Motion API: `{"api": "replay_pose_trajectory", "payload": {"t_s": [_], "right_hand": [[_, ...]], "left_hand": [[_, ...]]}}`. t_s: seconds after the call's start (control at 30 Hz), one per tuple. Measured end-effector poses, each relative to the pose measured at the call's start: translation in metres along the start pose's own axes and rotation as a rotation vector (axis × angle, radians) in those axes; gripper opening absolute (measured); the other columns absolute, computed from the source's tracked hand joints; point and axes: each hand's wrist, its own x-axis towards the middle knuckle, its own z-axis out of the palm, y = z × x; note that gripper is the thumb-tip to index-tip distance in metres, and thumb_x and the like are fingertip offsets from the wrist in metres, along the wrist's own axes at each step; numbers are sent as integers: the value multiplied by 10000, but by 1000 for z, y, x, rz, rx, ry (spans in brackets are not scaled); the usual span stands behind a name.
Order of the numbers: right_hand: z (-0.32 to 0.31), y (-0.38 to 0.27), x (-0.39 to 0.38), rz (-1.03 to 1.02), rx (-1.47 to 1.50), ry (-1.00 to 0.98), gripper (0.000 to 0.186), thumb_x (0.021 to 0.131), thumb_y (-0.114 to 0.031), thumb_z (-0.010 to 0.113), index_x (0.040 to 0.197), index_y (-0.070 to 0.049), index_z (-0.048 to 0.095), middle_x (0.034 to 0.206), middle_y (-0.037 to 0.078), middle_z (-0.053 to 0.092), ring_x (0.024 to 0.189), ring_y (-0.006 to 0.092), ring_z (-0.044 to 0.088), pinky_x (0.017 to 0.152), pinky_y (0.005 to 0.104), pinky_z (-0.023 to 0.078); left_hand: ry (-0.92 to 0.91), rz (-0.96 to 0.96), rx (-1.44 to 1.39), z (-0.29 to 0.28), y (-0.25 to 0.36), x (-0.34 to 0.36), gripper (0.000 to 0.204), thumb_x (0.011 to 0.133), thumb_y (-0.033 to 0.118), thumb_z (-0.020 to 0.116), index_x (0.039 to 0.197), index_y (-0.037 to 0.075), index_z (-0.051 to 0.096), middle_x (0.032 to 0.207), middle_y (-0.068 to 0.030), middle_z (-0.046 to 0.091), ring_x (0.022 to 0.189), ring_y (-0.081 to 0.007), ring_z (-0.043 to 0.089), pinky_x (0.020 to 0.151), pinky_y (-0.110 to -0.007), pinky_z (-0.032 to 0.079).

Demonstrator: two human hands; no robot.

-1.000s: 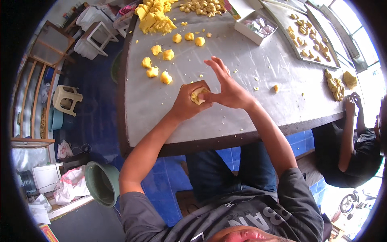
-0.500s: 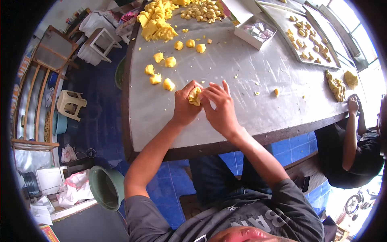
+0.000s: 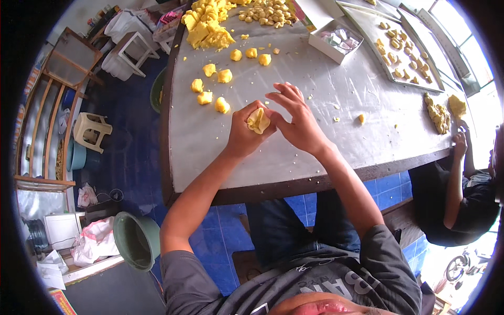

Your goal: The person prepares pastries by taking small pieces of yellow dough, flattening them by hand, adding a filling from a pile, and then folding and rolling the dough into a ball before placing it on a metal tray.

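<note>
My left hand (image 3: 241, 134) is curled around a piece of yellow dough (image 3: 259, 122), which looks thinned and hollowed, with folded edges. Over the near-left part of the metal table (image 3: 325, 152), my right hand (image 3: 300, 123) has its fingers stretched out and apart. Its thumb reaches to the dough's right edge; whether it presses on it I cannot tell. Beyond my hands lie several small yellow dough lumps (image 3: 224, 76), the closest being one lump (image 3: 222, 105) just past my left hand.
Farther back are a large dough mass (image 3: 207, 31), a heap of small pale balls (image 3: 270, 13), a white box of small wrapped pieces (image 3: 336, 42) and a tray of shaped pieces (image 3: 407, 52). A co-worker (image 3: 459, 194) sits at the right beside brownish dough (image 3: 437, 114).
My right hand has shifted right, its fingers spreading away from the dough. The dough in my left hand now shows a wider, more opened-out face.
</note>
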Motion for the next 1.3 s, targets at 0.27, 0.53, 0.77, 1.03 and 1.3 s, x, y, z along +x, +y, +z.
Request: {"api": "replay_pose_trajectory", "payload": {"t_s": [0.27,0.53,0.77,1.03,1.3], "right_hand": [[-6,1,3,-57,72,-162,308,915,-180,551,1214,-105,569,1341,185,455,1342,401,287,1126,523,136],[3,-7,0,83,15,-164,337,899,-238,591,1216,-125,578,1346,130,469,1347,411,281,1106,594,104],[10,-21,-10,-108,-371,-173,358,909,-315,563,1197,-105,595,1358,86,468,1323,398,303,1069,650,99],[1,-5,-18,-145,-361,-164,520,850,-358,622,1288,-93,530,1383,101,444,1326,400,288,1097,627,78],[-9,5,8,-180,-167,-153,586,800,-278,697,1308,-83,479,1355,171,440,1319,354,338,1135,547,108]], "left_hand": [[-44,-37,-27,1,7,1,233,718,-3,737,860,42,557,783,10,596,730,-49,549,647,-234,474],[36,-16,-85,9,20,3,344,720,-23,746,959,52,510,826,-10,577,821,-58,571,657,-218,480],[-23,8,-14,-5,4,3,240,779,2,664,921,47,476,838,0,550,803,-58,528,667,-228,461],[-33,-49,-153,3,3,5,210,787,28,657,891,72,480,817,13,564,756,-33,520,641,-220,452],[-82,-57,-15,4,-4,1,246,748,-1,703,876,64,503,763,16,581,710,-55,557,640,-214,462]]}}
